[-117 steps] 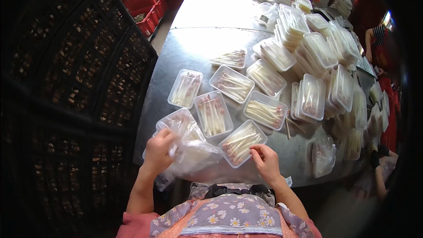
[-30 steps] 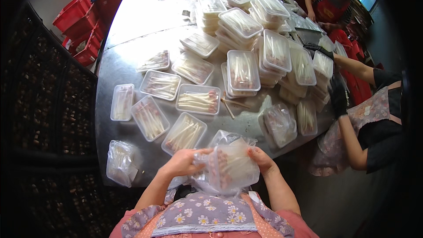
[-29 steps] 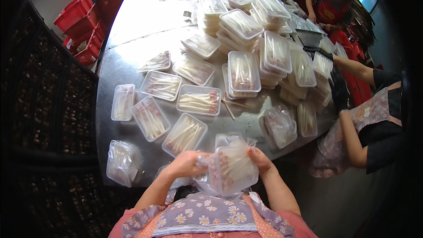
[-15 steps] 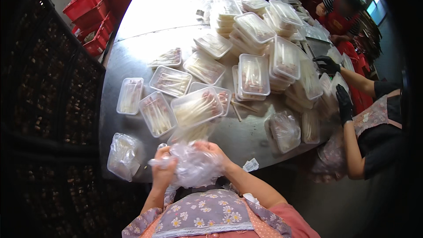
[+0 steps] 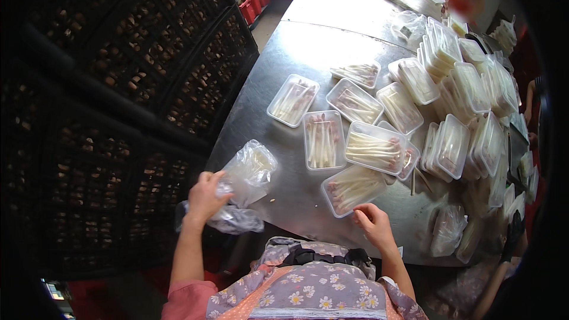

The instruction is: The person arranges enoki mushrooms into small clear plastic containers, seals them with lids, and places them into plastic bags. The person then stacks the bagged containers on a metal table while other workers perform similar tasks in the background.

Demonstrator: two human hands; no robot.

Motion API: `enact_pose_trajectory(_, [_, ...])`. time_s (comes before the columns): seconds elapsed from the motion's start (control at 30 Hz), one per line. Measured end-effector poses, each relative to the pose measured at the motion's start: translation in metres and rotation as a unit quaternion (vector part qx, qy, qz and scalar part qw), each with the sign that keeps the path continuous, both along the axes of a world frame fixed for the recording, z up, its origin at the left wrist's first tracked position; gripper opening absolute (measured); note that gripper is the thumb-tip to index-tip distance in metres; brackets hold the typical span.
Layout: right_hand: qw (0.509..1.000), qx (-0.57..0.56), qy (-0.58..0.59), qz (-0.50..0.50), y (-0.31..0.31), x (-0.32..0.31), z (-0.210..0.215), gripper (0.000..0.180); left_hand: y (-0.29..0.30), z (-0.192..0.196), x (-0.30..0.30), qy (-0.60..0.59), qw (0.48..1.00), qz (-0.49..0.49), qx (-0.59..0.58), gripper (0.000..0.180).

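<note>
My left hand (image 5: 205, 197) is at the table's near left corner, its fingers closed on thin clear plastic. Just beyond it lies a tray wrapped in a clear plastic bag (image 5: 252, 169). Another crumpled plastic bag (image 5: 237, 220) spreads below the hand at the table edge. My right hand (image 5: 374, 224) has its fingers loosely bent and apart, with nothing seen in them. Its fingertips are by the near right corner of a clear tray of long pale stems with pinkish tips (image 5: 354, 189); whether they touch it, I cannot tell. An overlapping tray (image 5: 375, 148) lies beyond.
More filled trays (image 5: 324, 140) are spread over the metal table (image 5: 284, 189). Stacks of lidded trays (image 5: 453, 145) stand at the right. Black slatted crates (image 5: 136, 83) rise along the left. A co-worker's black-gloved hand (image 5: 514, 228) shows at the far right.
The view has swung left. My hands, earlier together on crumpled plastic, have parted: the left is beside the wrapped tray, while the right has let go and is near the closest open tray.
</note>
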State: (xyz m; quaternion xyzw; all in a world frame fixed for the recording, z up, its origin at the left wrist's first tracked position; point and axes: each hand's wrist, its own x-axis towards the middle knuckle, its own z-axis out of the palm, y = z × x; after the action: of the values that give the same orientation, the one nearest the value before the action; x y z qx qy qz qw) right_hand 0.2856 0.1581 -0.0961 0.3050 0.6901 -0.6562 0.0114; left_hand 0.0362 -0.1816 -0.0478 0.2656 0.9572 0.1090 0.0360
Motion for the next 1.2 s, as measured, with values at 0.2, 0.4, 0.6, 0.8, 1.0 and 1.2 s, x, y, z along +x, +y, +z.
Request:
enact_pose_trajectory(0.2, [0.993,0.009,0.071,0.093,-0.028,-0.064,0.018,0.018,0.050,-0.047,0.012,-0.052,0.995,0.009,0.085,0.037])
enact_pose_trajectory(0.4, [0.950,0.241,0.167,0.111,-0.040,-0.103,0.048,0.015,0.061,-0.030,0.033,-0.042,0.948,-0.166,0.267,0.027])
enact_pose_trajectory(0.6, [0.872,0.377,0.161,0.268,-0.072,-0.111,0.017,0.036,0.088,-0.042,0.053,-0.072,0.926,-0.225,0.295,0.015])
enact_pose_trajectory(0.8, [0.858,0.416,0.229,0.195,-0.078,-0.106,-0.006,0.027,0.091,-0.073,0.064,-0.230,0.848,-0.131,0.459,0.006])
enact_pose_trajectory(1.0, [0.850,0.477,0.202,0.093,-0.077,-0.127,-0.008,0.013,0.093,-0.052,0.073,-0.272,0.828,-0.138,0.470,0.008])
enact_pose_trajectory(1.2, [0.915,0.352,0.192,-0.045,-0.043,-0.126,0.023,0.004,0.077,-0.034,0.068,-0.290,0.812,-0.161,0.481,0.012])
